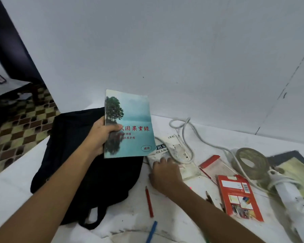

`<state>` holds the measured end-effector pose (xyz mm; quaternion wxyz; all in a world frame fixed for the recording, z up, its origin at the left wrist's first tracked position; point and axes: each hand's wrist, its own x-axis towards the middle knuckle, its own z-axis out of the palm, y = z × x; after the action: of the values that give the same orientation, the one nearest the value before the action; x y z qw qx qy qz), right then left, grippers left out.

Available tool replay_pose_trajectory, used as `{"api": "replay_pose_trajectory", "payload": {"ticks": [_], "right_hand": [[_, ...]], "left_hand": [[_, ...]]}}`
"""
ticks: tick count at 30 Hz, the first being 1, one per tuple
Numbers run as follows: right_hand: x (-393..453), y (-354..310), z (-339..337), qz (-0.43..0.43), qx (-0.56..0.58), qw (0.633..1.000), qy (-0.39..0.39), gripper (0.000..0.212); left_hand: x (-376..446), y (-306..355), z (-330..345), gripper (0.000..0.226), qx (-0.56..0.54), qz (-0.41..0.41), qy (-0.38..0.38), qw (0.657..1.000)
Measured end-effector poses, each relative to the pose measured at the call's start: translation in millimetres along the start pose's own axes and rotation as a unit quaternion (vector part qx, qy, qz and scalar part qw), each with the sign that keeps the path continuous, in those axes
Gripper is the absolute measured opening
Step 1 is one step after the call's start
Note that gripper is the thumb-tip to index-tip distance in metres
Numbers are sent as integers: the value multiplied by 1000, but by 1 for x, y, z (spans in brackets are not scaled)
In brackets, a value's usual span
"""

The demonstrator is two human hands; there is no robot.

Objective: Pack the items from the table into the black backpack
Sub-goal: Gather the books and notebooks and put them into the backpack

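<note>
White tabletop [182,223] carries everything, largest first: the black backpack [88,172] lies flat directly beneath the left hand [98,135], its straps trailing toward the person. No open mouth shows from this view, so I cannot tell where its opening faces. That left grip is closed on the teal book [128,125], thumb across the front cover and fingers behind the spine edge, holding it upright above the bag with its long axis near vertical. By my reading the coming move turns on this: the book hangs straight over the bag, so it needs only to go down once an opening is found, and the left hand is the nearer one.

Right of that grip, the right hand [165,174] rests palm-down on a second book [170,151] lying flat, fingers touching its near edge; whether they curl under it is unclear. A white cable [188,137] loops across that book. Further right lie a tape roll [251,162], an orange box [239,197], then a red pencil [149,202] and blue pencil [152,230] nearest the person.
</note>
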<state>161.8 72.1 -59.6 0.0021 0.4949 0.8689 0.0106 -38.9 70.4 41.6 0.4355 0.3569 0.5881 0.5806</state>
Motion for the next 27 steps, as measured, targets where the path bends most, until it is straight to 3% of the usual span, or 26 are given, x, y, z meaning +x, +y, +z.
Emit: {"api": "replay_pose_trajectory", "payload": {"ticks": [5,14,21,24,27], "right_hand": [[14,-8,6,-52,-110,992,-31,27],[27,-9,13,-5,-183,979,-93,37],[29,-5,5,1,-107,992,-67,34],[27,12,-18,-11,-43,999,-20,32],[32,36,-45,34,51,998,-21,29]], "left_hand": [[-8,-12,-19,21,-16,-9,53,998],[-9,-22,-16,18,-28,-34,70,997],[-9,-26,-11,17,-30,-39,70,996],[-8,-27,-15,17,-39,-45,70,996],[-7,-27,-20,16,-48,-49,73,995]]}}
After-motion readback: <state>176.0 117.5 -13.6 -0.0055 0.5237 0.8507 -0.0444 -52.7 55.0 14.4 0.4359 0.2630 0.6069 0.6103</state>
